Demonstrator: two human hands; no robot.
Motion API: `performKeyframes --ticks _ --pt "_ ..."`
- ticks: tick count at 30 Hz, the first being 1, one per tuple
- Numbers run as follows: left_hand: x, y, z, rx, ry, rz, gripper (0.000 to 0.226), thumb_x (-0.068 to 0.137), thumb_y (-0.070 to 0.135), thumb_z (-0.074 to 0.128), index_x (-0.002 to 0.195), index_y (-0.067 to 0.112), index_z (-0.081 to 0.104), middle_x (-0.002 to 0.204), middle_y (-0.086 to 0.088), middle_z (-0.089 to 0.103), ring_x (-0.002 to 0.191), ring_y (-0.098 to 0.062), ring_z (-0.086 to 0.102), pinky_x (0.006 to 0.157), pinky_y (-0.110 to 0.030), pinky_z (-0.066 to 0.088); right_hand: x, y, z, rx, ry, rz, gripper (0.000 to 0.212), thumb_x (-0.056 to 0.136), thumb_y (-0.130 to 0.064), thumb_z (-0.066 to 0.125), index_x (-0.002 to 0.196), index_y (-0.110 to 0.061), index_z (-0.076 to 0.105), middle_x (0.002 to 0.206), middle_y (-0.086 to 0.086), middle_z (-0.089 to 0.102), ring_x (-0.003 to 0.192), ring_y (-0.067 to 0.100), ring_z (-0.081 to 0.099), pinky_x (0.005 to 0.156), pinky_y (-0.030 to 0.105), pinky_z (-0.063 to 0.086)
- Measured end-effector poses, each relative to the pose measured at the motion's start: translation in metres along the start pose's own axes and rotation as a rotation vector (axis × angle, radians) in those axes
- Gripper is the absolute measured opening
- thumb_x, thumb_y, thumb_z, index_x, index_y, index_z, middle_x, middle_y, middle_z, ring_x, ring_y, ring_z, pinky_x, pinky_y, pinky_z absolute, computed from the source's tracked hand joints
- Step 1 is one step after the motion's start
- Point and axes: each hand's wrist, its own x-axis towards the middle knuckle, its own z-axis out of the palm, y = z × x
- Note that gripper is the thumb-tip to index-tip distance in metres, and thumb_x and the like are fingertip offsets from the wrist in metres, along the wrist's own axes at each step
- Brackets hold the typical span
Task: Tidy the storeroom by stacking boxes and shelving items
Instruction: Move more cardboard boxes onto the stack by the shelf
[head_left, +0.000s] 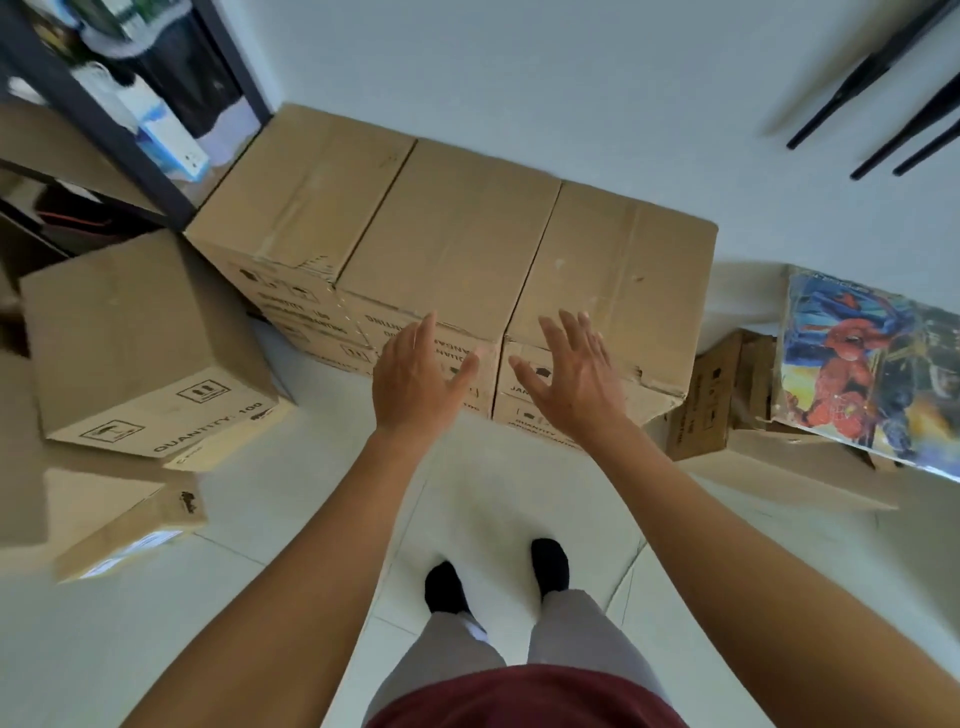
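At far left we see a dark shelf rack (104, 122) holding blurred goods. Below it a tilted cardboard box (140, 343) reads "QUANTITY: 100" beside handling symbols. A smaller carton (124, 519) lies on the floor (291, 597) nearer us, with a dark logo we cannot read. In the middle, a row of three boxes (447, 234) stands against the white wall (519, 78), stacked on more boxes. The print on their near faces is upside down to us, and only fragments such as "QUANTITY" come through. Our left hand (415, 379) is out before the middle of the row, fingers straight and spread, holding nothing. Our right hand (571, 379), equally spread and empty, is before its right part. Whether either touches the cardboard we cannot tell. Further right sit small brown cartons (706, 400) and a Spider-Man printed package (862, 364).
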Motion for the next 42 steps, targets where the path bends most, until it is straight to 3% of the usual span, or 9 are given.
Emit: performKeyframes --ticks 11,19,25,29,32,37,42 --pt "-0.03 -0.023 -0.074 0.004 0.205 -0.271 0.077 0.091 0.062 0.047 0.15 0.014 0.03 0.152 -0.007 0.037 0.142 -0.027 0.025 0.115 -0.044 0.022 0.035 -0.075 -0.045 -0.044 -0.058 -0.435 0.071 0.096 -0.061 0.033 0.152 -0.018 0.021 0.16 0.012 0.015 0.148 0.026 0.008 0.119 0.04 0.011" --pt "-0.102 -0.047 -0.1 -0.036 0.363 -0.574 0.076 0.09 0.061 0.049 0.149 0.016 0.032 0.149 -0.006 0.042 0.138 -0.023 0.035 0.112 -0.037 0.026 0.024 -0.143 -0.031 -0.038 -0.197 -0.75 0.071 0.097 -0.056 0.033 0.153 -0.016 0.017 0.16 0.011 0.013 0.148 0.026 0.008 0.12 0.041 0.012" --pt "-0.166 -0.086 -0.132 -0.08 0.469 -0.725 0.072 0.09 0.062 0.049 0.146 0.018 0.037 0.141 -0.002 0.051 0.129 -0.023 0.046 0.107 -0.044 0.038 -0.016 -0.219 -0.012 -0.011 -0.262 -0.924 0.07 0.094 -0.057 0.039 0.149 -0.015 0.025 0.156 0.009 0.024 0.146 0.026 0.016 0.117 0.041 0.021" --pt "-0.211 -0.124 -0.16 -0.065 0.574 -0.768 0.065 0.093 0.052 0.053 0.144 0.013 0.04 0.139 -0.005 0.052 0.129 -0.023 0.045 0.106 -0.035 0.032 -0.053 -0.27 0.006 -0.02 -0.231 -1.07 0.065 0.094 -0.057 0.041 0.141 -0.013 0.035 0.143 0.007 0.037 0.132 0.025 0.034 0.109 0.04 0.035" --pt "-0.252 -0.16 -0.184 -0.075 0.63 -0.78 0.066 0.093 0.052 0.053 0.144 0.014 0.039 0.14 -0.005 0.051 0.13 -0.023 0.043 0.107 -0.035 0.031 -0.089 -0.317 0.027 -0.074 -0.248 -1.101 0.067 0.095 -0.058 0.039 0.144 -0.014 0.031 0.146 0.007 0.034 0.132 0.026 0.036 0.106 0.039 0.035" --pt "-0.328 -0.236 -0.231 -0.088 0.632 -0.832 0.07 0.092 0.057 0.049 0.147 0.016 0.036 0.146 -0.004 0.046 0.134 -0.023 0.039 0.11 -0.038 0.028 -0.168 -0.407 0.055 -0.005 -0.343 -1.082 0.071 0.096 -0.055 0.041 0.151 -0.014 0.022 0.158 0.008 0.021 0.145 0.022 0.016 0.114 0.036 0.02" --pt "-0.374 -0.305 -0.289 -0.09 0.633 -0.841 0.072 0.092 0.06 0.046 0.148 0.017 0.034 0.146 -0.004 0.045 0.133 -0.026 0.041 0.109 -0.04 0.03 -0.221 -0.494 0.069 0.133 -0.34 -1.066 0.067 0.093 -0.054 0.044 0.146 -0.014 0.03 0.145 0.007 0.038 0.133 0.025 0.038 0.105 0.04 0.036"
